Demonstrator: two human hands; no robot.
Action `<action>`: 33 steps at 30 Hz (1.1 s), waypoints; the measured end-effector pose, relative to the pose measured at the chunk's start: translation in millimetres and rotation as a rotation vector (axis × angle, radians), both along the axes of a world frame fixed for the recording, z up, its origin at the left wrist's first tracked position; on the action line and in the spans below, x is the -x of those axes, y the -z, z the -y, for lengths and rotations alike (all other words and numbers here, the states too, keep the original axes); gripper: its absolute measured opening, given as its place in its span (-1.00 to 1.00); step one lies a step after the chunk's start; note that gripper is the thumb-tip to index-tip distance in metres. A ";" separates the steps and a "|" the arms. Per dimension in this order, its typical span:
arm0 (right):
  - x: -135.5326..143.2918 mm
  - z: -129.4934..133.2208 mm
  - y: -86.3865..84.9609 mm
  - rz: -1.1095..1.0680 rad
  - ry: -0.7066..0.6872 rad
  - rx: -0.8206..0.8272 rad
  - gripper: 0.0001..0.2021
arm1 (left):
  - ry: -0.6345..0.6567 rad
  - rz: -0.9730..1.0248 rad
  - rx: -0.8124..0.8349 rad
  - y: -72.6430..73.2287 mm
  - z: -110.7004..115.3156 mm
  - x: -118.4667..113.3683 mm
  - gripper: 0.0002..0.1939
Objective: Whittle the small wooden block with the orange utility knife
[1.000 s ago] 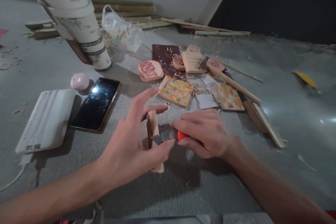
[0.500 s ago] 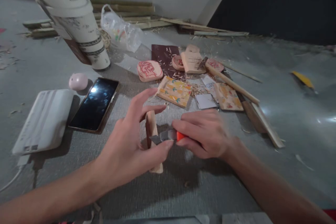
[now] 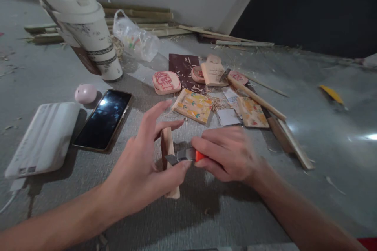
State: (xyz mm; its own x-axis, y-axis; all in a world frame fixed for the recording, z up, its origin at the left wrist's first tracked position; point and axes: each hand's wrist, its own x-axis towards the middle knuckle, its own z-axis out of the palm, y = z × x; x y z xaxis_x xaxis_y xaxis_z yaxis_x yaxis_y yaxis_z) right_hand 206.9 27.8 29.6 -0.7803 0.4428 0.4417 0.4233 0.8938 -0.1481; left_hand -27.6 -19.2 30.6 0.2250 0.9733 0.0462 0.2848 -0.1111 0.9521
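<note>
My left hand (image 3: 138, 168) grips a small wooden block (image 3: 167, 145) that stands on edge near the middle of the view. Its index and middle fingers reach past the block's top end, and the other fingers are hidden. In my closed right hand (image 3: 226, 155) is a utility knife (image 3: 185, 153) with an orange handle and a grey blade. The blade points left and its tip meets the side of the block. My left thumb presses at the blade, close to the orange handle.
A phone (image 3: 103, 119), white power bank (image 3: 44, 137), pink case (image 3: 85, 93) and tall cup (image 3: 88, 31) stand at left. Ahead lie a fruit-patterned tile (image 3: 193, 106), red-drawn wooden pieces (image 3: 166, 82), a hammer (image 3: 256, 98) and wood shavings. Bamboo strips (image 3: 141, 13) line the wall.
The whole view has shifted slightly, so things sit a little lower and further left. Both hands, the block and the knife keep nearly the same pose.
</note>
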 end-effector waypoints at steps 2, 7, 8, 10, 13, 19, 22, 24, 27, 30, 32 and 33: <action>0.3 0.1 -0.6 0.007 0.005 -0.007 -0.52 | -0.002 0.014 -0.006 1.4 0.2 0.0 -0.04; 0.8 0.2 -0.8 0.011 0.011 -0.017 -0.52 | -0.007 0.036 0.009 1.6 1.0 -0.8 -0.02; 0.7 0.3 -0.7 0.009 0.012 -0.019 -0.52 | -0.009 0.036 0.013 1.3 1.0 -0.9 -0.03; 0.3 0.7 -0.7 0.012 0.015 -0.020 -0.53 | -0.011 0.040 0.019 0.4 0.8 -1.1 -0.04; 0.2 1.2 -0.9 0.014 0.020 -0.017 -0.52 | -0.010 0.057 0.039 -1.0 0.4 -1.3 -0.06; 1.6 2.6 0.0 0.003 0.034 -0.026 -0.52 | -0.011 0.070 0.040 -0.4 -0.1 -0.6 -0.08; 2.1 3.1 0.6 -0.002 0.040 -0.032 -0.53 | -0.005 0.061 0.037 0.1 -0.2 -0.3 -0.09; 2.3 3.0 0.5 0.003 0.056 -0.037 -0.56 | -0.004 0.054 0.028 -0.3 0.4 -0.7 -0.12; 2.3 2.1 0.0 0.010 0.076 -0.039 -0.60 | -0.023 0.039 0.010 -1.4 2.1 -2.6 -0.18; 2.0 1.2 0.0 -0.004 0.074 -0.026 -0.59 | -0.043 0.035 -0.024 -2.0 2.8 -5.0 -0.20; 1.4 0.8 0.4 -0.004 0.069 -0.003 -0.59 | -0.047 0.048 -0.036 -1.7 2.3 -6.1 -0.22; 1.0 0.7 0.7 -0.001 0.066 0.012 -0.59 | -0.048 0.056 -0.034 -1.5 1.8 -6.4 -0.22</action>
State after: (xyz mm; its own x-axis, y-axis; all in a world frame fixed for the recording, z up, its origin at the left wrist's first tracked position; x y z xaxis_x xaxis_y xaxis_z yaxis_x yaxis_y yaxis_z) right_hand 206.0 27.0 28.9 -0.7489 0.4986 0.4364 0.4812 0.8621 -0.1591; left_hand -21.3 -21.0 32.0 0.1738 0.9806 0.0908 0.2372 -0.1312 0.9626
